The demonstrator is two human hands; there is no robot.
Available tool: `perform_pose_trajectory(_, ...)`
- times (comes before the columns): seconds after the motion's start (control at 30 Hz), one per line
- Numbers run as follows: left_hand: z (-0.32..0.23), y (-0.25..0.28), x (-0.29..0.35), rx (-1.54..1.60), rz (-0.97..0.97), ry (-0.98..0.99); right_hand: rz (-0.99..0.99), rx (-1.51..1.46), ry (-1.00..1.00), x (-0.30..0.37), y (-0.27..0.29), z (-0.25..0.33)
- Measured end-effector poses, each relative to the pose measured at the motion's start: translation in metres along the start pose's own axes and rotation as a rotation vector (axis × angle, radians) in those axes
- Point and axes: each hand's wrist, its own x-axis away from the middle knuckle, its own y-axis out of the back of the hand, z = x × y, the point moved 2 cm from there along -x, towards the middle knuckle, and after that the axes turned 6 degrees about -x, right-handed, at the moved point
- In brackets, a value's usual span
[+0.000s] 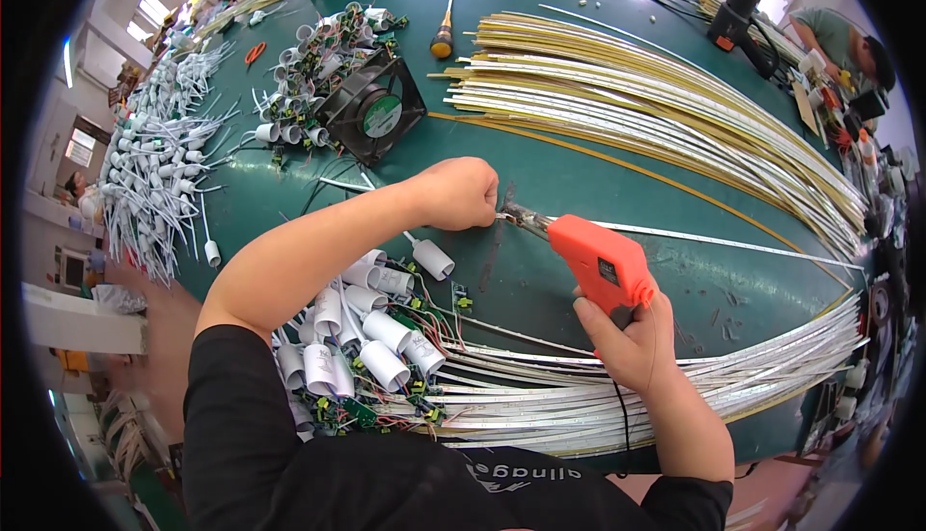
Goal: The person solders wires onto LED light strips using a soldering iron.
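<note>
My right hand point(627, 343) is wrapped round the grip of a red soldering gun point(603, 263), its metal tip pointing left. Close to that tip, my left hand point(461, 193) is closed in a pinch, and what its fingers hold is hidden. A thin white LED strip point(666, 233) runs from behind the gun toward the right. Under my left forearm lies a heap of white plastic cylinders point(384, 365) with green circuit boards. Their wires join a bundle of white LED strips point(598, 406) along the table's near side.
A black fan point(359, 111) stands beyond my left forearm, beside circuit boards with white caps point(307, 82). White corded caps point(159, 169) are piled at far left. Yellow and white strips point(656, 97) cover the far right. A screwdriver point(443, 34) and heat gun point(735, 15) lie behind. Another person point(839, 39) sits far right.
</note>
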Motion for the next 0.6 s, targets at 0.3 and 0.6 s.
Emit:
perform_pose_trajectory(0.3, -0.0031, 0.0016, 0.001, -0.019, 0.026, 0.041, 0.027, 0.071, 0.032, -0.0025, -0.0032, 0.0015)
perform_pose_trajectory(0.6, -0.0034, 0.0024, 0.0003, -0.045, 0.024, 0.04, 0.035, 0.062, 0.038, -0.0024, -0.0041, 0.0054)
